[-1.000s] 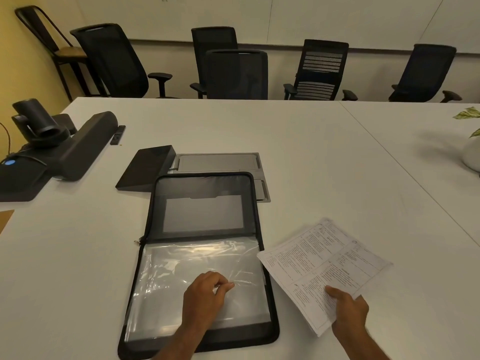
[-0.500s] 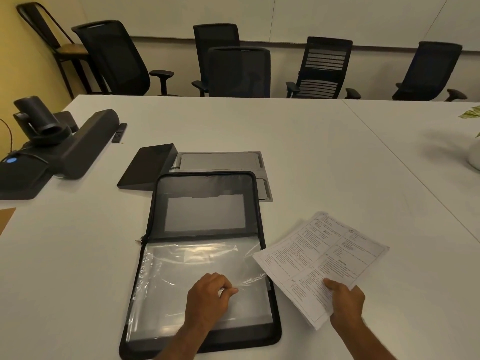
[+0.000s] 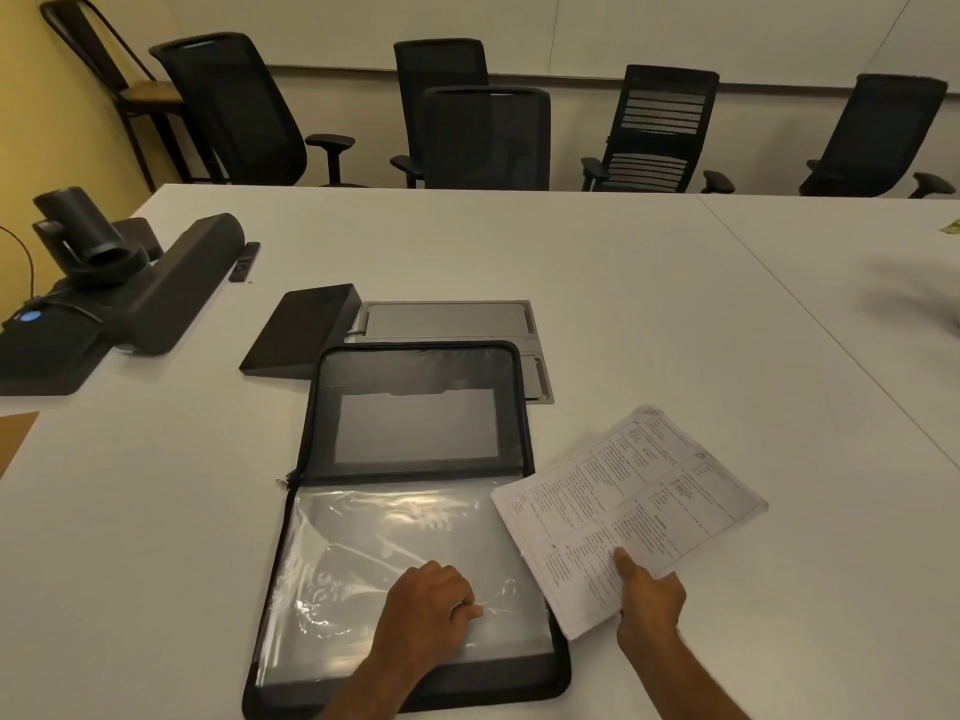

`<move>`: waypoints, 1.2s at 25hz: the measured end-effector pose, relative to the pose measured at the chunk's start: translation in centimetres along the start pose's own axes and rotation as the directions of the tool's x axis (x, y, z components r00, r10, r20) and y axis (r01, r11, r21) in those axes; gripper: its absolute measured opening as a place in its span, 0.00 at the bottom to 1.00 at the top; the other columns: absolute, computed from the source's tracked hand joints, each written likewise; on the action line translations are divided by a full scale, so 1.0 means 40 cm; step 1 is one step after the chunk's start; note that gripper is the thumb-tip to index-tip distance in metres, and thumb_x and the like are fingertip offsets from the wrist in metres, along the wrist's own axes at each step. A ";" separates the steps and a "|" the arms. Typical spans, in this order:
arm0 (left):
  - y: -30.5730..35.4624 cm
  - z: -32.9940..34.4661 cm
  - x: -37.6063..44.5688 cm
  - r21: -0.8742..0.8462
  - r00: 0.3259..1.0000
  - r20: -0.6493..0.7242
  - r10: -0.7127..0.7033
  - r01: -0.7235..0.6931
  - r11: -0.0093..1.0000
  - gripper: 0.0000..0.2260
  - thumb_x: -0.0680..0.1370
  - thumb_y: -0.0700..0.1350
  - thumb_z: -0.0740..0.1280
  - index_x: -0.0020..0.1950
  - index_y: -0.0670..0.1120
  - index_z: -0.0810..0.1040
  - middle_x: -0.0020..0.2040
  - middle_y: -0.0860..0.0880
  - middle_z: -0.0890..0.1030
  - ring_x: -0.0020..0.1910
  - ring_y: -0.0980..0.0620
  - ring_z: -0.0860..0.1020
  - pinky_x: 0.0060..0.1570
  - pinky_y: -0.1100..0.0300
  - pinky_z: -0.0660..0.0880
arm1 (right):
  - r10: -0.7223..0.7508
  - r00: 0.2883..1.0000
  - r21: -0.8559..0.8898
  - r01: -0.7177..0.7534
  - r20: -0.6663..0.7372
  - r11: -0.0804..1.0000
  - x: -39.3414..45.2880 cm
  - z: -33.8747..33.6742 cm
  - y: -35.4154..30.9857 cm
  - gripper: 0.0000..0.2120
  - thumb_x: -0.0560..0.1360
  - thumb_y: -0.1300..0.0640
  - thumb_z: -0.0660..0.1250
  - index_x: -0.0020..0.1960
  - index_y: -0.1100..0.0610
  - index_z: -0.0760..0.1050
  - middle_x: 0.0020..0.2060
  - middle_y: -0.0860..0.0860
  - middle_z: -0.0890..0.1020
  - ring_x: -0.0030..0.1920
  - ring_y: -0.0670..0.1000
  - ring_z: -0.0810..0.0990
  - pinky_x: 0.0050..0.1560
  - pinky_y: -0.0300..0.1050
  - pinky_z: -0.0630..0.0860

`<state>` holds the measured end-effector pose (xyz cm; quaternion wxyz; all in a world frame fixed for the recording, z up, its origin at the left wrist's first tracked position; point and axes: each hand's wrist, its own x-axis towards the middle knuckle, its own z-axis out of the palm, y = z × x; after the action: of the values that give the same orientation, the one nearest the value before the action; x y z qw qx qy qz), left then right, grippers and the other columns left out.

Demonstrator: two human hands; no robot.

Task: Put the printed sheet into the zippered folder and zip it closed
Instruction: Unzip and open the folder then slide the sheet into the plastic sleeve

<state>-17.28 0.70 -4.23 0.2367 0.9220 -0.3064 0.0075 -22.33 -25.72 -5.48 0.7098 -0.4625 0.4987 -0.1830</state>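
Observation:
The black zippered folder (image 3: 415,366) lies open flat on the white table, its far half showing a grey mesh pocket. Clear plastic sleeves (image 3: 374,532) cover its near half. My left hand (image 3: 428,610) rests on those sleeves and pinches the top sleeve between thumb and fingers. My right hand (image 3: 649,602) holds the printed sheet (image 3: 623,506) by its near edge, tilted up. The sheet's left corner hangs over the folder's right edge.
A grey floor-box lid (image 3: 447,319) and a black wedge-shaped box (image 3: 301,330) lie just beyond the folder. A black conference camera and speaker bar (image 3: 119,288) sit at the far left, with a small remote (image 3: 244,262). Office chairs (image 3: 488,137) line the far side.
My right hand has brought the printed sheet a little left, toward the folder. My left hand has stayed on the plastic sleeve, still pinching it.

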 end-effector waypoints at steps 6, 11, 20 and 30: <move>-0.007 0.004 0.002 0.040 0.999 0.034 0.030 -0.031 0.999 0.12 0.61 0.55 0.82 0.30 0.53 0.82 0.29 0.60 0.80 0.27 0.59 0.76 0.35 0.70 0.66 | 0.041 0.998 0.071 -0.037 -0.048 0.997 -0.002 0.034 0.024 0.30 0.73 0.66 0.71 0.72 0.54 0.66 0.65 0.56 0.76 0.60 0.56 0.76 0.65 0.61 0.71; -0.010 0.006 0.011 0.066 0.991 0.111 0.075 -0.083 0.994 0.11 0.63 0.56 0.81 0.32 0.52 0.84 0.31 0.58 0.82 0.29 0.58 0.77 0.33 0.65 0.74 | 0.082 0.989 0.101 -0.069 -0.122 0.993 -0.005 0.048 0.038 0.28 0.74 0.66 0.71 0.71 0.55 0.67 0.65 0.57 0.76 0.57 0.56 0.77 0.63 0.63 0.73; -0.017 0.018 0.012 0.085 0.977 0.180 0.113 -0.130 0.988 0.11 0.63 0.57 0.80 0.31 0.53 0.82 0.30 0.59 0.80 0.29 0.59 0.77 0.31 0.65 0.75 | 0.109 0.985 0.162 -0.086 -0.136 0.983 -0.041 0.081 0.072 0.24 0.76 0.65 0.67 0.70 0.50 0.69 0.61 0.54 0.78 0.55 0.59 0.79 0.58 0.65 0.76; 0.056 0.083 0.020 0.166 0.912 0.379 0.155 -0.232 0.958 0.26 0.67 0.62 0.75 0.61 0.54 0.76 0.53 0.53 0.83 0.47 0.51 0.81 0.45 0.54 0.79 | 0.095 0.986 0.198 -0.067 -0.136 0.978 -0.070 0.095 0.082 0.25 0.76 0.65 0.68 0.68 0.47 0.68 0.56 0.51 0.78 0.45 0.51 0.80 0.45 0.51 0.80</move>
<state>-18.34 -2.77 -6.09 0.0767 0.8919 -0.4326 -0.1070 -20.89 -20.24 -6.44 0.7202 -0.3562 0.5472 -0.2344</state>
